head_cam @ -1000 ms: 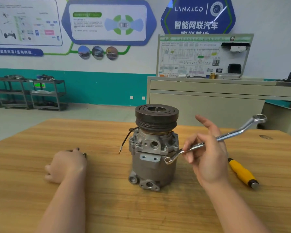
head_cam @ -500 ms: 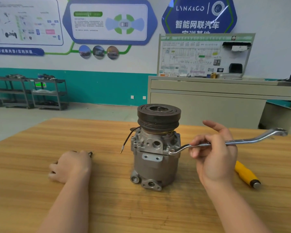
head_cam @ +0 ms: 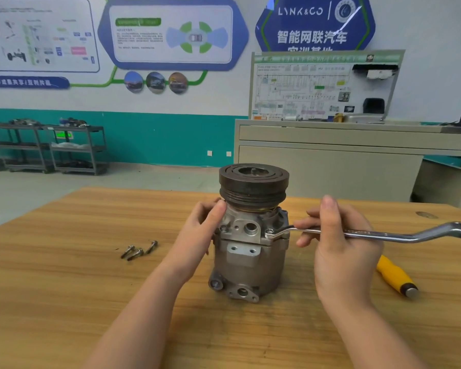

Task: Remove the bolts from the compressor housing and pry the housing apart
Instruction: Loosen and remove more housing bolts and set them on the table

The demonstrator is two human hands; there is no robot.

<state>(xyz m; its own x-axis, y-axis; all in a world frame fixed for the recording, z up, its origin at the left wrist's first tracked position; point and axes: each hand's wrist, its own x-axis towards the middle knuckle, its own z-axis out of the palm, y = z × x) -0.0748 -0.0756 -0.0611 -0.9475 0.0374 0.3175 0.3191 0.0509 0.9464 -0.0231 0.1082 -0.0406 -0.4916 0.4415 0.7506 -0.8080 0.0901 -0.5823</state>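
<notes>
At table centre, the right hand (head_cam: 338,251) is curling its fingers around the wrench (head_cam: 378,234), whose ring end is sitting over a bolt (head_cam: 270,231) on the upright compressor housing (head_cam: 250,251). The left hand (head_cam: 197,235) is gripping the housing's nine o'clock side. Three loose bolts (head_cam: 137,250) are lying further toward nine o'clock; the wrench's far end is running out of frame.

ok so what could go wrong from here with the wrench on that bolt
1. The wrench ring sits on a bolt high on the upright compressor; a hard pull might tip it, since only the left hand steadies it.
2. The right hand grips near the ring end, so leverage is low and the ring could slip off.
3. The three loose bolts lie free on the table and could roll away.
</notes>
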